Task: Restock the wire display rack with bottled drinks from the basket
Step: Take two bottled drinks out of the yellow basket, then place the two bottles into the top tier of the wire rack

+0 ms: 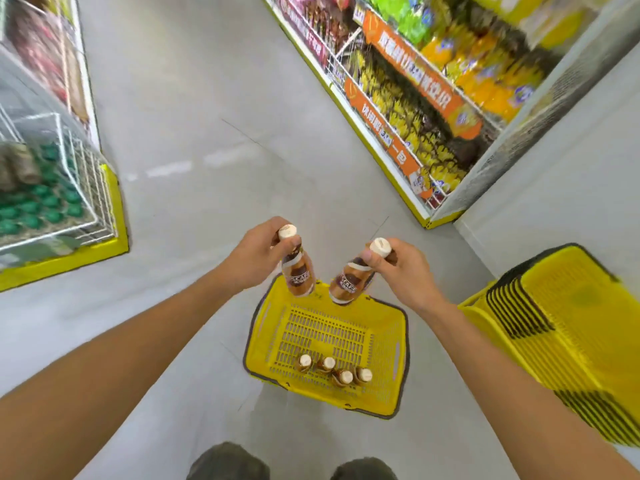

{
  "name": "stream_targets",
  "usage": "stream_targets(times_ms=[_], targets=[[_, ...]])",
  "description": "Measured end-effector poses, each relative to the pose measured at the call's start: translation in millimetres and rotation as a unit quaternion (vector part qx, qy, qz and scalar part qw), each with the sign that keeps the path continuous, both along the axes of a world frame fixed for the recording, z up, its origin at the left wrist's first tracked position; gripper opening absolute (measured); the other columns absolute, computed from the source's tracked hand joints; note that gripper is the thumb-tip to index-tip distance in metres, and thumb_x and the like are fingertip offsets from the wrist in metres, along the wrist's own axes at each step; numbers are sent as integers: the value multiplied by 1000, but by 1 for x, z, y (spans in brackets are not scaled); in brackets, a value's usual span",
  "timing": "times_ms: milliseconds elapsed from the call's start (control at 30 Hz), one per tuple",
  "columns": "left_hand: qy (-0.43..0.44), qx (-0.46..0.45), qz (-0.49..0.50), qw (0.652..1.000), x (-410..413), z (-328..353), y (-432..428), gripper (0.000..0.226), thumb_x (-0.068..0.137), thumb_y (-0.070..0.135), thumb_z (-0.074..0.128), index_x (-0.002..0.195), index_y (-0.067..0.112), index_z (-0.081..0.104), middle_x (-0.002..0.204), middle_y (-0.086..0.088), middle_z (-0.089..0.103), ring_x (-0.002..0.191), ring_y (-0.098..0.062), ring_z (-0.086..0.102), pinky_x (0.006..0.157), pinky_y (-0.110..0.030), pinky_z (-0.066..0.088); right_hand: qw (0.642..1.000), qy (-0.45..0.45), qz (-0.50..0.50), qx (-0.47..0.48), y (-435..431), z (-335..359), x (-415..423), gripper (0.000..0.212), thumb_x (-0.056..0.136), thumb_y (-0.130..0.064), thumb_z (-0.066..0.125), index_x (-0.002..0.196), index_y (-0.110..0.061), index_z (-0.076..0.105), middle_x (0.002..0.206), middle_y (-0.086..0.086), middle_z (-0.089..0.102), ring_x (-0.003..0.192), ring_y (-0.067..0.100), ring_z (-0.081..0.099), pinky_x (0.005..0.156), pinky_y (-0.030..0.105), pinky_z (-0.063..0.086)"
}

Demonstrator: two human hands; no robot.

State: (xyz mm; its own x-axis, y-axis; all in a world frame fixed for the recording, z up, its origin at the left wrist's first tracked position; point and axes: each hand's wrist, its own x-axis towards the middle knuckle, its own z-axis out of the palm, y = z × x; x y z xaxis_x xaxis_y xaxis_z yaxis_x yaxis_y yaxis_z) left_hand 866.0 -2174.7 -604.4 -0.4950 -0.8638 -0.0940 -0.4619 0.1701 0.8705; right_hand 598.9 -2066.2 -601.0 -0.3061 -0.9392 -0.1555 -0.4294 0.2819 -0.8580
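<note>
Over the yellow basket's (260,327) far rim, left hand (254,259) grips left coffee bottle (298,273), right hand (407,273) grips right coffee bottle (350,284), caps up, bases tilted inward.

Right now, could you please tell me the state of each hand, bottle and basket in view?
Left hand: grips left bottle at its neck.
Right hand: grips right bottle at its neck.
Both held bottles: capped, lifted, tilted.
Basket: on floor, holds four capped bottles, upright.
Spare baskets: nested in a stack.
Wire rack: holds green-capped bottles.

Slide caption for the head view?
Left hand and right hand each hold a bottle above the basket; four bottles stand inside.
</note>
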Motion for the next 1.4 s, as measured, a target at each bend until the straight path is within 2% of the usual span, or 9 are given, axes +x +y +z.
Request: stream_targets(times_ms=[233, 367, 467, 600, 800, 933, 1033, 1200, 1400], targets=[[24, -67, 28, 997, 85, 357, 1, 30, 100, 36, 60, 106, 7, 65, 93, -8, 64, 81, -12, 57, 74, -28, 45, 994, -35, 46, -90, -56, 322, 90, 49, 84, -60, 74, 96, -13, 75, 94, 18, 78, 87, 26, 74, 85, 62, 55], [102, -56, 127, 985, 144, 487, 16, 22, 102, 26, 66, 111, 6, 66, 107, -19, 76, 105, -33, 73, 95, -53, 56, 980, -67, 97, -158, -71, 462, 163, 56, 84, -60, 68, 95, -7, 78, 97, 21, 79, 98, 40, 73, 86, 55, 56], [158, -82, 199, 964, 191, 543, 34, 27, 101, 32, 67, 114, 9, 68, 110, -16, 78, 111, -32, 74, 103, -52, 55, 967, -82, 161, -182, -82, 523, 221, 35, 97, -40, 70, 97, -6, 79, 96, 11, 82, 97, 30, 76, 81, 40, 60], [193, -106, 278, 935, 262, 581, 52, 29, 104, 26, 63, 113, -1, 68, 105, -13, 80, 101, -17, 78, 91, -32, 62, 948, -105, 234, -188, -98, 566, 304, 27, 105, -28, 65, 103, -4, 77, 96, 1, 84, 83, 4, 78, 69, 15, 57], [160, -123, 310, 929, 394, 603, 48, 27, 104, 21, 62, 107, -5, 69, 98, -16, 79, 82, -8, 78, 71, -18, 57, 915, -115, 330, -200, -135, 593, 455, 28, 104, -30, 67, 92, -9, 81, 94, 9, 83, 93, 32, 78, 83, 43, 61], [104, -139, 312, 934, 487, 612, 30, 31, 103, 25, 64, 103, -5, 68, 89, -15, 74, 68, 0, 67, 61, -12, 49, 892, -107, 379, -224, -160, 604, 556, 30, 106, -27, 65, 97, -2, 79, 96, 13, 82, 90, 29, 78, 79, 35, 61], [73, -153, 311, 935, 549, 622, 13, 33, 102, 28, 66, 99, -5, 69, 81, -15, 68, 67, -1, 60, 63, -14, 46, 882, -122, 399, -220, -181, 612, 622, 31, 106, -29, 64, 98, -3, 79, 97, 11, 82, 94, 30, 78, 77, 30, 61], [58, -156, 317, 934, 627, 635, -34, 28, 101, 36, 66, 97, 10, 74, 89, -8, 76, 76, -10, 69, 72, -21, 49, 878, -137, 412, -202, -223, 623, 698, 32, 107, -27, 61, 103, 1, 77, 85, -5, 82, 78, 3, 75, 67, 15, 55], [51, -164, 319, 932, 687, 642, -132, 31, 101, 39, 64, 91, 12, 73, 88, -5, 78, 80, -13, 70, 78, -32, 55, 875, -142, 419, -194, -318, 629, 756, 39, 109, -31, 59, 107, 4, 74, 92, 6, 83, 81, 11, 78, 68, 21, 59]])
